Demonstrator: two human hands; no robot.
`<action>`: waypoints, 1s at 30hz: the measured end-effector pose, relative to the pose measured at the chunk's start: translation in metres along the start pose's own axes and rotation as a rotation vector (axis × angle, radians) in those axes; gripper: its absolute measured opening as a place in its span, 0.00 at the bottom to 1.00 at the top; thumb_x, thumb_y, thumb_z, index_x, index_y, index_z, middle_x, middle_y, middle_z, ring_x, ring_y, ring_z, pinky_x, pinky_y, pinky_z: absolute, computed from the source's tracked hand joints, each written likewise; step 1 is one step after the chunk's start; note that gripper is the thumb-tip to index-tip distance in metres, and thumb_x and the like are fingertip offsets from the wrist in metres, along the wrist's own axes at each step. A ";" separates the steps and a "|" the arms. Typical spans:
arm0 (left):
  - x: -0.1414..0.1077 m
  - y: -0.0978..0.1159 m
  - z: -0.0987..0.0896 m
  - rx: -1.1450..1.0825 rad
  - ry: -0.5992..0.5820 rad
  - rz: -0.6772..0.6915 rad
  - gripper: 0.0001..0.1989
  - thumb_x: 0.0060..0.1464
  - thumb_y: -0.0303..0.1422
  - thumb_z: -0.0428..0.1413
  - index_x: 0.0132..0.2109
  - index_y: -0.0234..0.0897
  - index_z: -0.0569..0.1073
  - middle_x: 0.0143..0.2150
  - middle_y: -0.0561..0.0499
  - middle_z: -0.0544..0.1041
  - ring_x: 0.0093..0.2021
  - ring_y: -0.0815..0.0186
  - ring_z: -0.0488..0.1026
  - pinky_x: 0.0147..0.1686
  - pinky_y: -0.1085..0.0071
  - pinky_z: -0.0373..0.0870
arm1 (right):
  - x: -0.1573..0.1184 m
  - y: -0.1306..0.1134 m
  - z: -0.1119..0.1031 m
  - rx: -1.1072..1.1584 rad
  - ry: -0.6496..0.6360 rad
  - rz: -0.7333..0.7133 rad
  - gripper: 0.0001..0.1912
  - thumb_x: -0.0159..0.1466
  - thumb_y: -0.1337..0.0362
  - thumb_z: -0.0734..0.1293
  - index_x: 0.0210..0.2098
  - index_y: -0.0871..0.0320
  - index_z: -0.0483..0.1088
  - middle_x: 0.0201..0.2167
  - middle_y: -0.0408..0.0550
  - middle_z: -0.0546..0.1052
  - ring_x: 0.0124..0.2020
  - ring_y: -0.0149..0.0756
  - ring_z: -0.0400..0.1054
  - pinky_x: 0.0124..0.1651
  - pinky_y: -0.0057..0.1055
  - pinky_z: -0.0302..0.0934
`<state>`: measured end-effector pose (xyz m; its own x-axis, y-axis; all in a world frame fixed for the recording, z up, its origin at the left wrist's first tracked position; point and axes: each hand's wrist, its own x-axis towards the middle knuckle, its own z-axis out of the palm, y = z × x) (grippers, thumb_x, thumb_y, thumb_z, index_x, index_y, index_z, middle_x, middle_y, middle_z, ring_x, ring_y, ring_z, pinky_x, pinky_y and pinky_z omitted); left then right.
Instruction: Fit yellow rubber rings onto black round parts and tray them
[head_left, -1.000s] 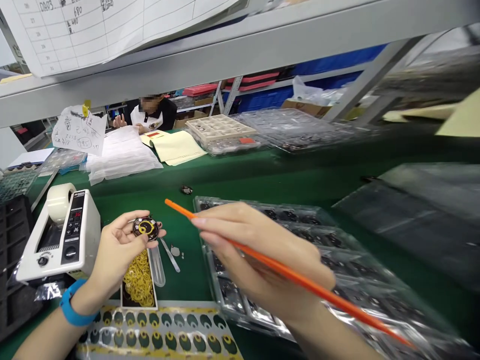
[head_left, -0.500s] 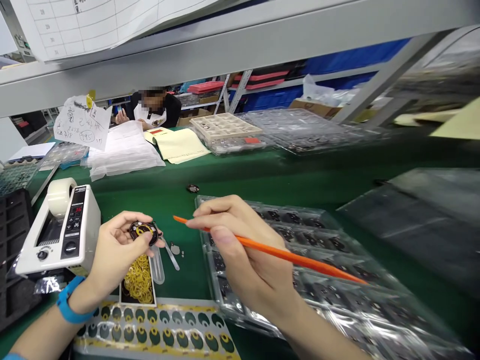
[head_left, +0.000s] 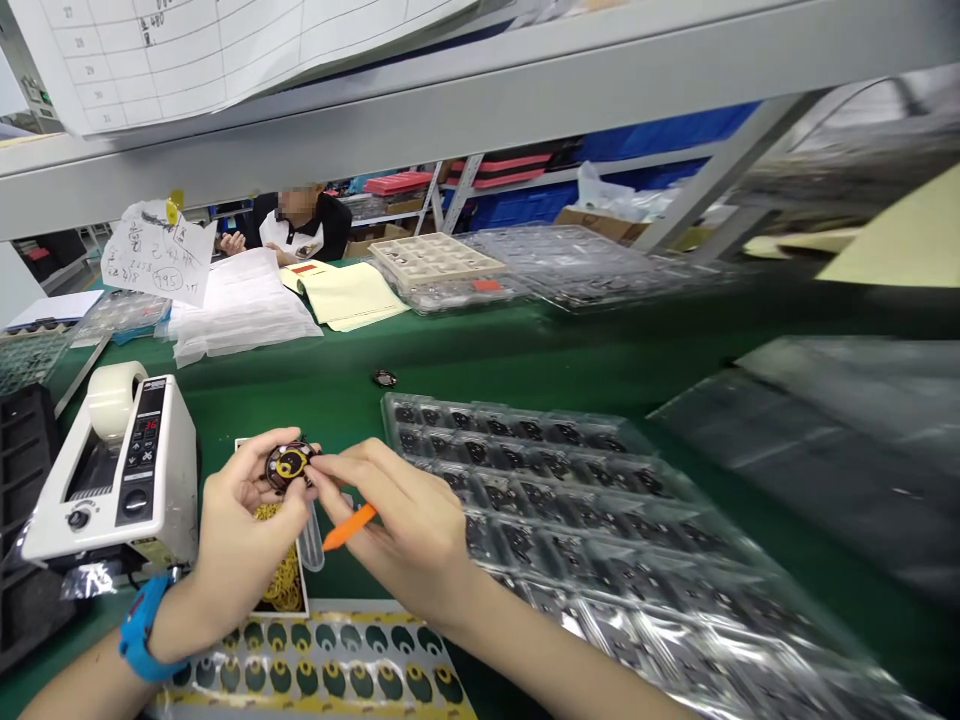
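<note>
Across a green work surface [head_left: 337, 385], well beyond the fingers, a co-worker [head_left: 334, 228] sits near stacked papers [head_left: 236, 305]. The left hand [head_left: 244, 525] pinches a round black part [head_left: 279, 476] with a yellow ring between thumb and fingers. The right hand [head_left: 409, 530] has its thumb and fingertips drawn together at the part's right edge; whether they grip it, I cannot tell. An orange stick [head_left: 350, 527] sits tucked in that hand, its tip slanting down below the fingertips. Yellow rings [head_left: 285, 588] lie in a box under the left fingers; a clear tray [head_left: 385, 408] lies right of both hands.
</note>
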<state>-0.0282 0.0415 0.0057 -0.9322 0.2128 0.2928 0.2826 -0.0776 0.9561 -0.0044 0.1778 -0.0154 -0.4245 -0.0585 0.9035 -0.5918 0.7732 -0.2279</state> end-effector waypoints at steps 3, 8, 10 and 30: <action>-0.006 -0.003 0.002 0.096 0.010 0.060 0.17 0.48 0.23 0.60 0.47 0.37 0.76 0.44 0.49 0.81 0.42 0.65 0.79 0.38 0.83 0.77 | 0.000 0.002 0.002 0.023 0.019 0.042 0.05 0.66 0.73 0.63 0.35 0.61 0.70 0.26 0.46 0.74 0.25 0.31 0.69 0.25 0.26 0.61; -0.010 -0.007 0.003 0.193 -0.033 0.150 0.18 0.51 0.22 0.56 0.50 0.38 0.76 0.48 0.50 0.79 0.46 0.65 0.78 0.44 0.81 0.76 | 0.000 0.004 0.003 0.178 -0.007 0.166 0.06 0.65 0.75 0.63 0.34 0.60 0.70 0.26 0.45 0.73 0.26 0.31 0.68 0.28 0.26 0.63; -0.010 -0.009 0.003 0.204 -0.052 0.172 0.18 0.52 0.22 0.55 0.51 0.38 0.76 0.49 0.51 0.79 0.48 0.64 0.77 0.47 0.80 0.75 | 0.000 0.006 0.004 0.225 -0.034 0.205 0.07 0.64 0.75 0.63 0.33 0.60 0.69 0.26 0.44 0.72 0.26 0.30 0.67 0.28 0.25 0.62; 0.017 0.009 -0.023 -0.167 0.026 0.127 0.12 0.56 0.25 0.61 0.47 0.36 0.71 0.45 0.46 0.80 0.49 0.58 0.77 0.47 0.71 0.78 | -0.002 0.032 0.021 0.447 -0.819 0.724 0.12 0.64 0.65 0.61 0.24 0.58 0.58 0.19 0.37 0.58 0.20 0.26 0.52 0.24 0.24 0.47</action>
<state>-0.0466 0.0220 0.0193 -0.8977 0.1663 0.4081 0.3584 -0.2632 0.8957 -0.0369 0.1891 -0.0316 -0.9764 -0.2106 0.0469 -0.1511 0.5124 -0.8454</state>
